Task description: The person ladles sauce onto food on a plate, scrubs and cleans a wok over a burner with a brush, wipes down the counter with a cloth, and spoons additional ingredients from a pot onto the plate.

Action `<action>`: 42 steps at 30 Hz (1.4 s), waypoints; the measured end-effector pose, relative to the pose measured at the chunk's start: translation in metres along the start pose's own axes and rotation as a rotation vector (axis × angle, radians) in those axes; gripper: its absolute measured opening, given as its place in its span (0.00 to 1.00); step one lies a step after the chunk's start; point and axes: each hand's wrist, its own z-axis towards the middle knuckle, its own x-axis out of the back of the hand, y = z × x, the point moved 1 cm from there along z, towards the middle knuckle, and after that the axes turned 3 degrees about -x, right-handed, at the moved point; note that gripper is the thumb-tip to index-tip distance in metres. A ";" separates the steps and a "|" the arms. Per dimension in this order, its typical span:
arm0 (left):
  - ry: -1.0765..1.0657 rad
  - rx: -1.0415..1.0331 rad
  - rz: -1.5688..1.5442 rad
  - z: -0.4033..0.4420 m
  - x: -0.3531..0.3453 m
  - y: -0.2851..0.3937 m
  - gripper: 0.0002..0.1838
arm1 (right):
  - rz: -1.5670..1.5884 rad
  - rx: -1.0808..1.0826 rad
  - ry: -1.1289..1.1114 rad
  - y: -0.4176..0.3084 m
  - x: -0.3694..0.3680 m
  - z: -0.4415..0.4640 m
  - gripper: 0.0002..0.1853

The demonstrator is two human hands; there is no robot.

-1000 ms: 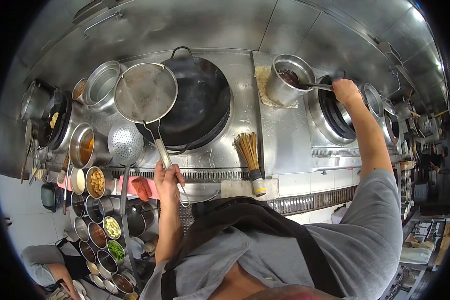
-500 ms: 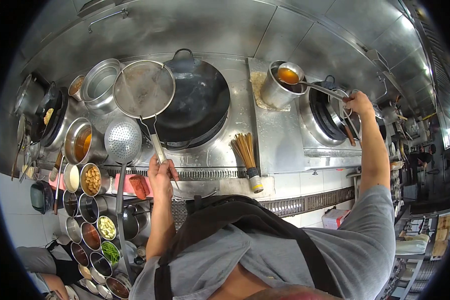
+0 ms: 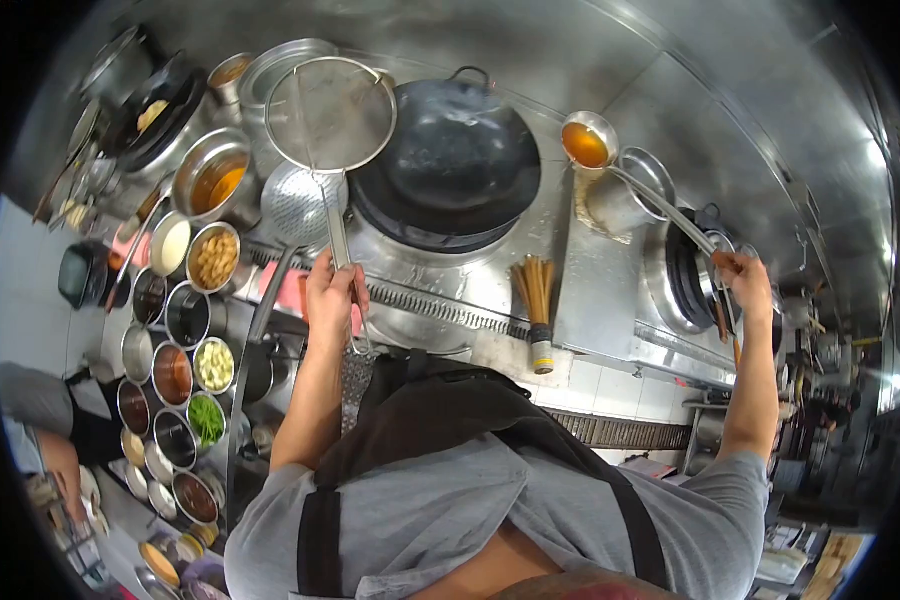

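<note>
My left hand is closed around the handle of a round mesh strainer, raised near the left edge of a black wok. My right hand grips the far end of a long-handled ladle. Clear orange liquid fills the ladle's bowl, which sits between the wok and a tall steel pot. Below the strainer lies a perforated skimmer, partly covered by it. A bundled bamboo brush stands in front of the wok.
Left of my left hand are several metal containers, including peanut-like pieces and cut greens. A steel pot of orange liquid stands behind them. Another wok sits at the right burner. Another person's arm shows at lower left.
The ladle has moved from over the steel pot to its left side, toward the wok, still holding orange liquid. My left hand keeps the strainer raised. The camera view has shifted and tilted.
</note>
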 end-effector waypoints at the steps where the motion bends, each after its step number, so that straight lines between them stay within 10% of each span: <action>1: 0.034 0.001 0.005 0.000 0.009 0.000 0.17 | 0.052 0.053 -0.009 -0.011 -0.009 -0.005 0.20; 13: 0.137 -0.045 0.039 -0.028 0.065 0.029 0.13 | -0.341 0.317 0.308 -0.151 -0.122 0.046 0.10; 24: 0.073 -0.006 0.083 -0.039 0.102 0.035 0.19 | -0.561 0.098 0.774 -0.013 -0.124 -0.001 0.24; 27: -0.026 -0.022 0.123 -0.025 0.091 0.037 0.16 | -0.450 -0.312 0.635 0.023 -0.187 -0.053 0.24; 29: -0.030 -0.029 0.123 -0.017 0.070 0.041 0.11 | -0.208 -0.184 0.030 0.087 -0.267 -0.078 0.17; 42: -0.532 0.319 0.064 -0.018 -0.159 0.033 0.16 | 0.105 -0.527 -0.052 0.054 -0.414 -0.228 0.16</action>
